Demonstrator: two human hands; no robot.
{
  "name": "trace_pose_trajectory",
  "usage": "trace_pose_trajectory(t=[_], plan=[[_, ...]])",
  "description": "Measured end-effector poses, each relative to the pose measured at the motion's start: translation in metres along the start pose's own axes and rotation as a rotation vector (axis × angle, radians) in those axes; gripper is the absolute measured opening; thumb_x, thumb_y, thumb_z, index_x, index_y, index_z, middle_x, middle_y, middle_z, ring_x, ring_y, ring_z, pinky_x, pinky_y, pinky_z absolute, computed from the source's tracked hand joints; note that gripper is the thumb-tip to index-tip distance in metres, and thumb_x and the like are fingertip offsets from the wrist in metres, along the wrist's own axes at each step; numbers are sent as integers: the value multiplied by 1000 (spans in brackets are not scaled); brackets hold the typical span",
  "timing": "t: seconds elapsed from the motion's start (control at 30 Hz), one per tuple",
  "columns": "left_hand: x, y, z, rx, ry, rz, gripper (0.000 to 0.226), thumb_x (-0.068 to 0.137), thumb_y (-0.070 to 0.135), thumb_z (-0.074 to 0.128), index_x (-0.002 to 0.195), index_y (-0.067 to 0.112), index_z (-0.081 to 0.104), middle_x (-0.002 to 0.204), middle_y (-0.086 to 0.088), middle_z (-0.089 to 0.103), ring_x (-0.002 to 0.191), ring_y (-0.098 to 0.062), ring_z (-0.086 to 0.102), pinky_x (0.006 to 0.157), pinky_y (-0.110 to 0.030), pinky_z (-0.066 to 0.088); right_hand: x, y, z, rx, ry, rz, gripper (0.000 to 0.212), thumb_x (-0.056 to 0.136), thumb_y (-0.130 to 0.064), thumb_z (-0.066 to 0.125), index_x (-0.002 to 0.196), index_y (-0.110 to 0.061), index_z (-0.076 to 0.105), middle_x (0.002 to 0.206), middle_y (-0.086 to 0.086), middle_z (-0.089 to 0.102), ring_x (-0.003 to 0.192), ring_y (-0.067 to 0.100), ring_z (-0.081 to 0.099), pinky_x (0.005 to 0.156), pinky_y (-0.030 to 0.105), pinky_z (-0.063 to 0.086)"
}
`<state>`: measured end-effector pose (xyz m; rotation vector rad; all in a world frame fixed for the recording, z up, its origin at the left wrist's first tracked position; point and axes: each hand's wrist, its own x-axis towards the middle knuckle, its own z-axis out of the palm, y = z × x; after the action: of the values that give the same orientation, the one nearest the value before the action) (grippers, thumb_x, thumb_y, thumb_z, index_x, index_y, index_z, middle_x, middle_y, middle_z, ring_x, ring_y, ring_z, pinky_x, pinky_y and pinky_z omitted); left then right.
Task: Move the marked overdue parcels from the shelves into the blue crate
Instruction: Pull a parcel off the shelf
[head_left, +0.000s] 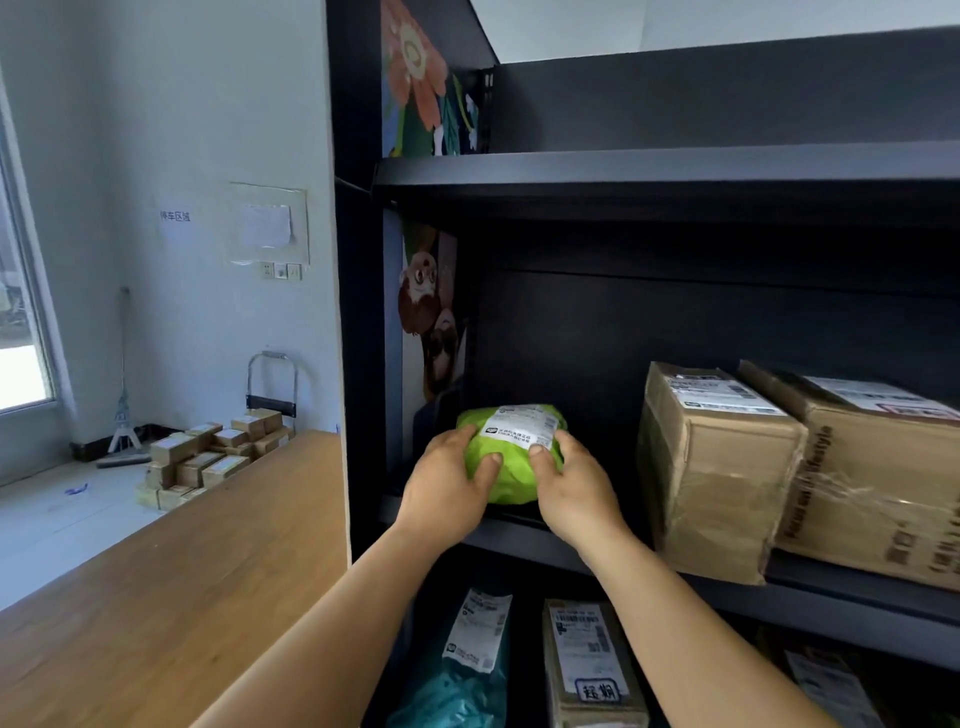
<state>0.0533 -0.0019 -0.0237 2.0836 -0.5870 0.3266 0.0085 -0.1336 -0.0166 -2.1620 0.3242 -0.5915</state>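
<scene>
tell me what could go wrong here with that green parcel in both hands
1. The green parcel, gripped by the left hand and right hand, shows no overdue mark here, unlike the box on the shelf below; it may be the wrong one.
2. It is a soft bag held at its sides, so it could slip on the way out.
3. The blue crate is out of view.

A green soft parcel (511, 457) with a white shipping label on top lies at the left end of the middle shelf (675, 569). Below it, a brown box (592, 665) bears a label with a boxed black mark, beside a teal bag (462, 670).
</scene>
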Motion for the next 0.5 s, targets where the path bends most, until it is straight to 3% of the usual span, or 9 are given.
trace_pose_trajectory(t=[0.13, 0.3, 0.4, 0.5], plan=[[-3, 2, -2, 42, -32, -22, 61, 95, 37, 50, 148, 16, 29, 152, -6, 32, 138, -19, 32, 108, -27, 29, -6, -7, -5, -44, -24, 13, 57, 101, -37, 36, 151, -12, 23, 155, 8, 29, 138, 23, 35, 108, 27, 30], [-8, 30, -9, 25, 78, 123, 64, 96, 36, 50, 150, 16, 23, 155, -3, 27, 143, -15, 21, 112, -25, 19, -32, -32, -23, -22, 43, -120, 63, 101, -39, 36, 153, -15, 11, 161, -1, 5, 147, 12, 10, 111, 19, 12], [-13, 58, -11, -75, 75, 201, 63, 96, 35, 49, 150, 19, 20, 155, 3, 26, 143, -9, 21, 107, -19, 19, -55, -48, -44, 22, 168, -263, 62, 100, -38, 37, 153, -19, 11, 161, -7, 5, 146, 4, 5, 109, 14, 7], [-17, 80, -5, -181, 50, 241, 64, 96, 39, 49, 151, 22, 21, 155, 6, 27, 141, -6, 23, 104, -16, 21, -69, -55, -69, 23, 343, -362, 60, 99, -36, 39, 152, -20, 15, 160, -9, 10, 145, 1, 8, 117, 21, 12]])
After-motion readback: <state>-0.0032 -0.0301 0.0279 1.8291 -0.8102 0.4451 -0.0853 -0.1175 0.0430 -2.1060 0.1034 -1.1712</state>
